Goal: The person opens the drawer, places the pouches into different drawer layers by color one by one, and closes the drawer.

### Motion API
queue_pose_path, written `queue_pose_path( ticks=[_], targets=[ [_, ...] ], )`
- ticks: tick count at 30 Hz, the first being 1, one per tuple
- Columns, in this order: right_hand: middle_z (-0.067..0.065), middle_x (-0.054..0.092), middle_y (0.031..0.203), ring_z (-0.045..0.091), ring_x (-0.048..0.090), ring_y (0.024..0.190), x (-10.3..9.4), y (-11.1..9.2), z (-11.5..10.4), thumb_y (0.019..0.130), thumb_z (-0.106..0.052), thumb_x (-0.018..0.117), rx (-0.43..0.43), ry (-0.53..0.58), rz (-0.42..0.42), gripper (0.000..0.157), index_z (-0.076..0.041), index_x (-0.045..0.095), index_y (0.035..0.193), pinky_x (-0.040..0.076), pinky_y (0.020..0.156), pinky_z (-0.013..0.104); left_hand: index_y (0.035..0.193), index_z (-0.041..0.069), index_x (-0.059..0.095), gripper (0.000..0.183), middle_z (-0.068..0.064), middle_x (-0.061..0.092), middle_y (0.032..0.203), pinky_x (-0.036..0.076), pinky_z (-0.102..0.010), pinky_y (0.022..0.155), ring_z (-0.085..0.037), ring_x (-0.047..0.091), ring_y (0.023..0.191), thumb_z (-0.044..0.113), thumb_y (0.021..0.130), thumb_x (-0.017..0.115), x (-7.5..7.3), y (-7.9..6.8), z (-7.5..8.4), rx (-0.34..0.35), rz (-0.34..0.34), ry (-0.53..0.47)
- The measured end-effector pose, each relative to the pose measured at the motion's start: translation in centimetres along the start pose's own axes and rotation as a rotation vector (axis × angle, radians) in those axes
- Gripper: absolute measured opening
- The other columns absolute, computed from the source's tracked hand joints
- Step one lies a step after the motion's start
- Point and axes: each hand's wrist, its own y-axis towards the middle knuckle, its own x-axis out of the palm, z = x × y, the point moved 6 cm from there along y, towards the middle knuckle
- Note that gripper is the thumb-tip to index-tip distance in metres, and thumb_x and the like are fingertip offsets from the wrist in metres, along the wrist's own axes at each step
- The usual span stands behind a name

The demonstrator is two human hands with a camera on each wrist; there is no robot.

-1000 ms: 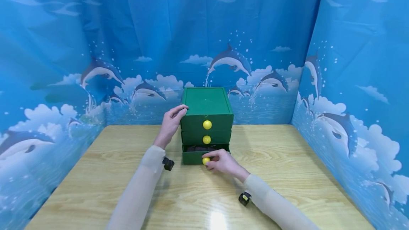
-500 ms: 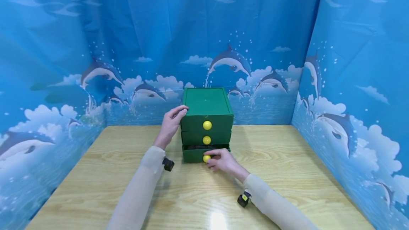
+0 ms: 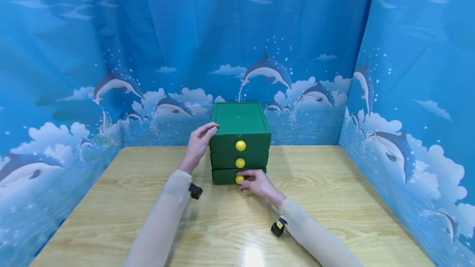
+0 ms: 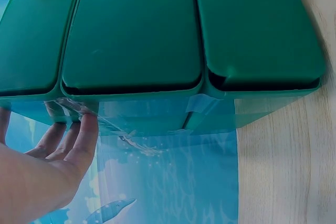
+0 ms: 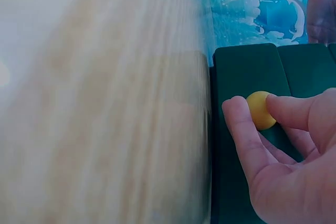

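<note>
A small green drawer cabinet stands on the table, its three drawers stacked and each fitted with a round yellow knob. My right hand pinches the knob of the bottom drawer between thumb and fingers. That drawer's front sits nearly in line with the two above it. At the cabinet's upper left, my left hand touches the side wall. The left wrist view shows its fingers extended, tips against the green side. The upper knob and middle knob are untouched.
The wooden table spreads around the cabinet on both sides and in front. Behind it hangs a blue curtain printed with dolphins and clouds, and more of it runs down the left and right. Black cameras ride on both wrists.
The bottom drawer has slid inward under my right hand, from partly pulled out with dark contents showing to almost flush. My left hand has stayed in place on the cabinet.
</note>
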Motion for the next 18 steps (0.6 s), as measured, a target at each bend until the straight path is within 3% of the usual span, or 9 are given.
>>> queue_pose_path(
  ticks=[7,14,18],
  targets=[
    [0.028,0.067,0.112,0.037,0.070,0.097,0.0,0.6,-0.1,0.095,-0.001,0.060,-0.011,-0.005,-0.013,0.034,0.002,0.061,0.129,0.059,0.077,0.041,0.135,0.009,0.058,0.039,-0.007,0.045,0.151,0.035,-0.051,0.112,-0.026,0.041,0.139,0.032,0.103,0.051,-0.1,0.1,0.1,-0.002,0.007,0.003],
    [0.022,0.065,0.122,0.030,0.069,0.100,-0.3,0.4,0.5,0.100,-0.003,0.053,0.022,-0.012,-0.099,0.038,-0.006,0.056,0.137,0.059,0.079,0.039,0.134,0.017,0.059,0.040,-0.002,0.045,0.151,0.033,-0.052,0.113,-0.024,0.040,0.141,0.038,0.102,0.052,-0.6,1.5,-2.8,0.000,0.018,-0.004],
    [0.022,0.063,0.125,0.032,0.068,0.104,-0.6,0.0,0.5,0.101,-0.004,0.051,0.017,0.002,-0.144,0.040,-0.007,0.052,0.141,0.058,0.082,0.041,0.134,0.021,0.060,0.042,0.000,0.045,0.151,0.033,-0.051,0.113,-0.022,0.040,0.140,0.045,0.100,0.053,-0.4,1.5,-3.1,0.028,0.040,0.001]
  ],
)
